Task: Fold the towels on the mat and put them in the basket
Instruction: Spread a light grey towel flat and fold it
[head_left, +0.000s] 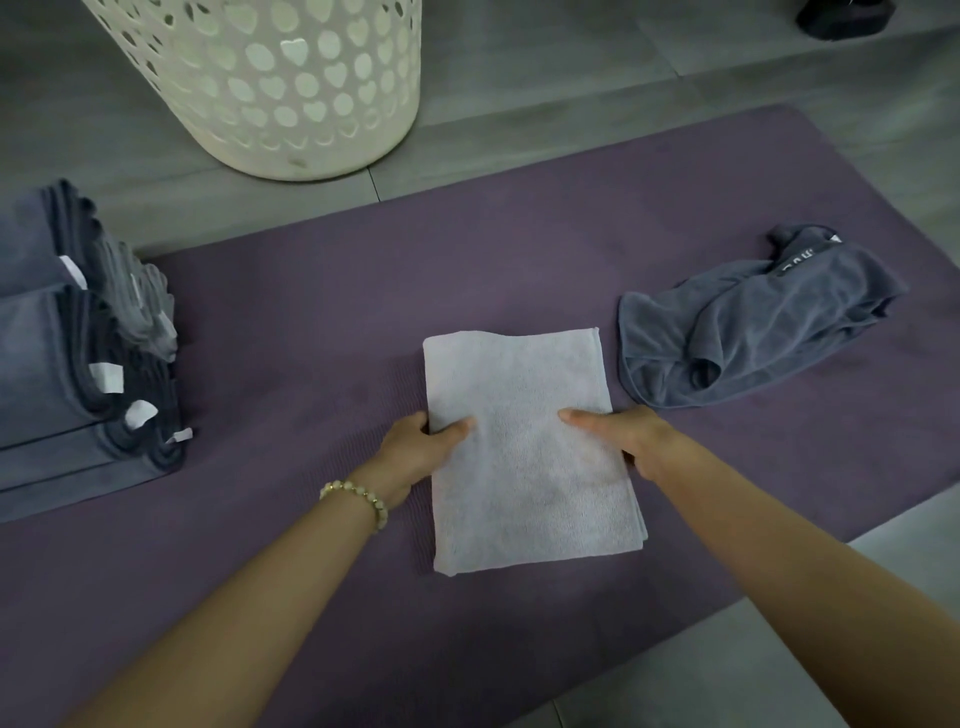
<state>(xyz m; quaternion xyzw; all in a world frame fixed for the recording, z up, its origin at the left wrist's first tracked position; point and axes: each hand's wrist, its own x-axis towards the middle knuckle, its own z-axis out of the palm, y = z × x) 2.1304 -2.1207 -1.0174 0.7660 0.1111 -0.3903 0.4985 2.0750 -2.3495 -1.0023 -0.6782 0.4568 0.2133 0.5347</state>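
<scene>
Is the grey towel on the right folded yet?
No, the grey towel lies crumpled on the purple mat beside the white towel.

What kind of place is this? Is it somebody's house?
Probably a home, on the floor where laundry gets done: a white laundry basket with heart-shaped holes, a purple mat on grey floor tiles, and a stack of folded towels.

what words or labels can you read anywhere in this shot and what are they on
On the crumpled grey towel: pale letters on its dark band, too blurred and creased to read.
On the white tags of the stack of folded towels: no print can be made out.
On the white towel, basket and mat: no text shows.
</scene>
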